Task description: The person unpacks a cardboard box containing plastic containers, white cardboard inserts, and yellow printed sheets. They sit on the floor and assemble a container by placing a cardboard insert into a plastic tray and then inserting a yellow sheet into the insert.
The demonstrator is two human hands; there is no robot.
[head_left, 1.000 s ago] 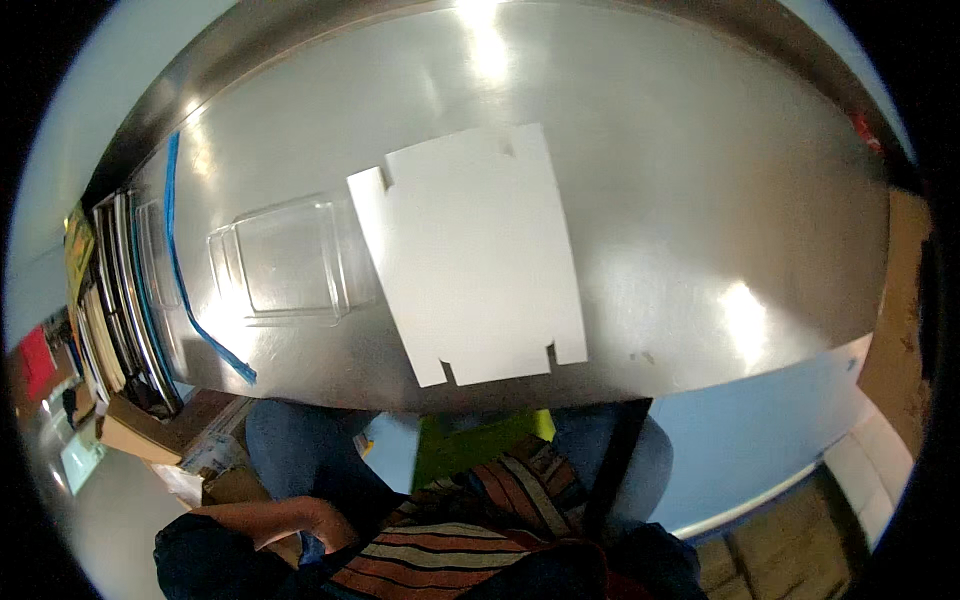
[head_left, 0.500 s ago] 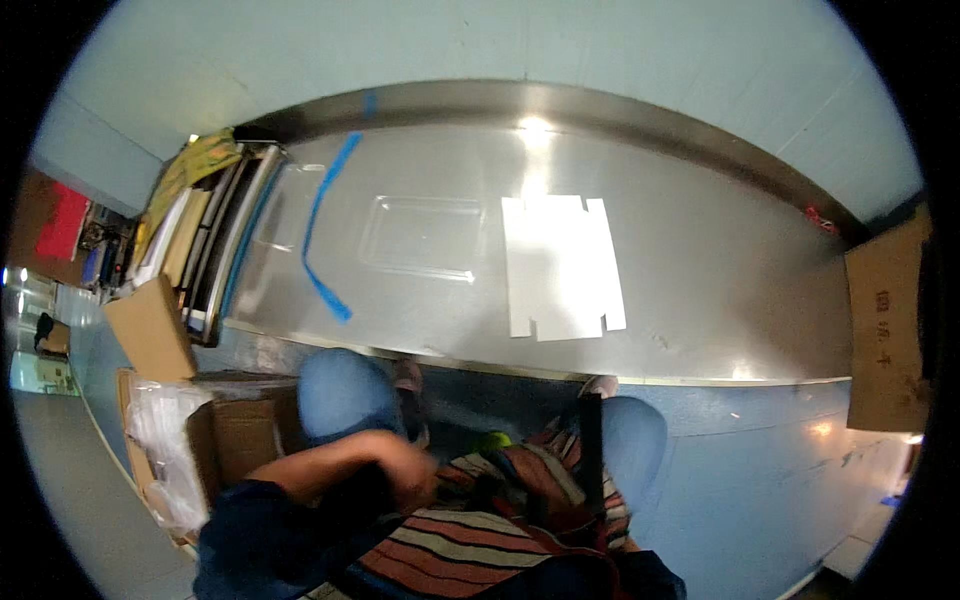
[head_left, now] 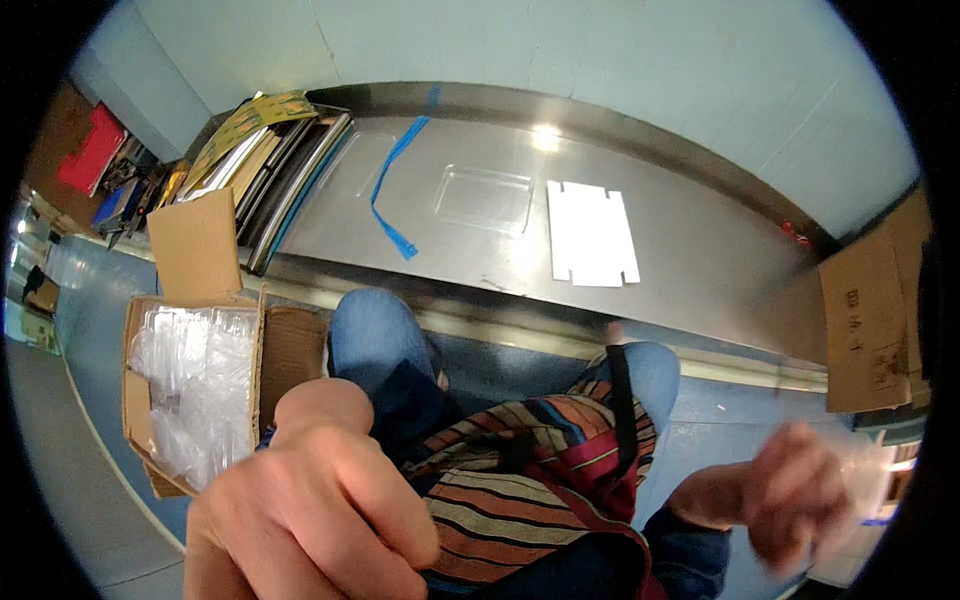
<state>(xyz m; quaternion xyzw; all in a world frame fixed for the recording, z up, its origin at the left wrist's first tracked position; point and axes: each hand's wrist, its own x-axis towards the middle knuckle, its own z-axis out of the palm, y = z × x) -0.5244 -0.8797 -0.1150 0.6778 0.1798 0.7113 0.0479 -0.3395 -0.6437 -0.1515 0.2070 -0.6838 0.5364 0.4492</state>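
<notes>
My left hand [head_left: 310, 500] is raised large and close at the lower left, its fingers curled. Whatever they may hold is hidden. Out at the lower right, my right hand [head_left: 795, 495] is smeared by motion, with a pale translucent patch beside it that I cannot make out. On the metal bench [head_left: 700, 260] before me lie a clear plastic tray [head_left: 485, 200] and, to its right, a flat white notched card [head_left: 592, 235]. Neither hand touches them. Nearest my left hand stands an open cardboard box [head_left: 130, 410] full of clear plastic packaging [head_left: 205, 380].
A blue strip [head_left: 378, 190] crosses the bench left of the tray. Flat panels [head_left: 285, 190] lean in a row at the bench's left end, with a brown cardboard piece [head_left: 195, 245] before them. Another cardboard box [head_left: 865, 320] stands at the right end. My knees are below the bench edge.
My left hand has come up from my lap toward the camera. My right hand has come into sight at the right. The view has shifted, bringing the left box further into the picture.
</notes>
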